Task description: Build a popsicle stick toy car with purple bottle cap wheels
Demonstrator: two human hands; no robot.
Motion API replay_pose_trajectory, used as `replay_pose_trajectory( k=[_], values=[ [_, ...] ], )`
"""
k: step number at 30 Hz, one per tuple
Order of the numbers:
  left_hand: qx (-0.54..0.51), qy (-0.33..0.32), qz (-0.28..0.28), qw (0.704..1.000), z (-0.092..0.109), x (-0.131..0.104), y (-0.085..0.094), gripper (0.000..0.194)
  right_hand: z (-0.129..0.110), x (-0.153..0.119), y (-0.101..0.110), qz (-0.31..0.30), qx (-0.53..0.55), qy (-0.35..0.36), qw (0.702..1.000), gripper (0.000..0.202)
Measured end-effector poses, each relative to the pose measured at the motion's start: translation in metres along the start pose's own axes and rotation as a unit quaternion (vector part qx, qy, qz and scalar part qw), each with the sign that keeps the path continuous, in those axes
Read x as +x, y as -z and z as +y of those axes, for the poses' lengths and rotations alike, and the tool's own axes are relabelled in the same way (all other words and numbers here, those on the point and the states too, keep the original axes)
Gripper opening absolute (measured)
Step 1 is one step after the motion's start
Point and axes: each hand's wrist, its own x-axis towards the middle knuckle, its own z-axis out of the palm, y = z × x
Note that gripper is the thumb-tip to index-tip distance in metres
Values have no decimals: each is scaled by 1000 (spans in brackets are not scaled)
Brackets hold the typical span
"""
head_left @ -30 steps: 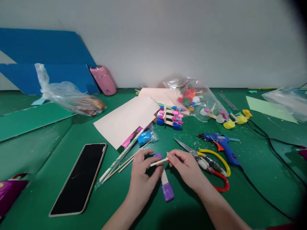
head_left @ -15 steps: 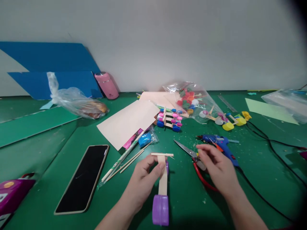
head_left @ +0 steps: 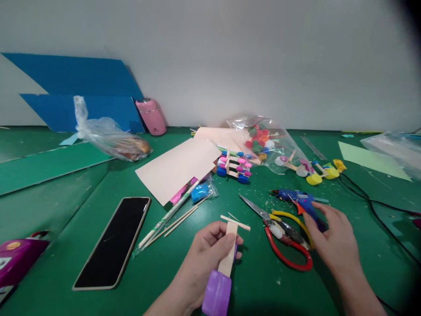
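My left hand (head_left: 210, 250) grips a flat wooden craft stick (head_left: 227, 262) between thumb and fingers. A purple bottle cap (head_left: 217, 292) sits at the stick's near end, and more purple shows behind my fingers. Across the far end lies a short thin wooden rod (head_left: 235, 223), tilted down to the right. My right hand (head_left: 335, 241) is at the handle of a blue hot glue gun (head_left: 301, 199), thumb and fingers apart on either side of it. Scissors (head_left: 286, 239) with red and yellow handles lie open between my hands, beside pliers-like dark handles.
A phone (head_left: 113, 243), wooden skewers (head_left: 180, 221) and a sheet of paper (head_left: 179, 169) lie to the left. Small cap-wheeled cars (head_left: 233, 166) and a plastic bag of caps (head_left: 263, 140) are farther back. A black cord (head_left: 368, 193) crosses the right side.
My right hand has moved right from above the scissors to the glue gun. The stick in my left hand has shifted slightly right and down, and its rod now slants.
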Motion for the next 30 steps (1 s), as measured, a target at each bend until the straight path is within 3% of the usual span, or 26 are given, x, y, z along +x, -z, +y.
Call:
replay_pose_trajectory(
  k=[2, 5, 9, 18, 24, 30],
  values=[
    [38, -16, 27, 999, -3, -1, -3, 20, -35, -3, 5, 12, 70, 40, 997, 29],
    [109, -36, 64, 991, -4, -2, -8, 22, -85, -12, 12, -73, 172, 134, 973, 19],
    [178, -75, 64, 979, -1, -4, -12, 23, -122, -26, 9, -117, 217, 230, 941, 26],
    [209, -114, 75, 968, 0, -6, -9, 19, -128, -33, -5, -60, 207, 257, 942, 24],
    [213, -109, 76, 968, -2, -7, -7, 20, -135, -32, -1, -96, 249, 194, 944, 15],
    [121, -73, 52, 989, -4, -7, -4, 17, -135, -31, -4, -73, 265, 218, 937, 16]
  ],
)
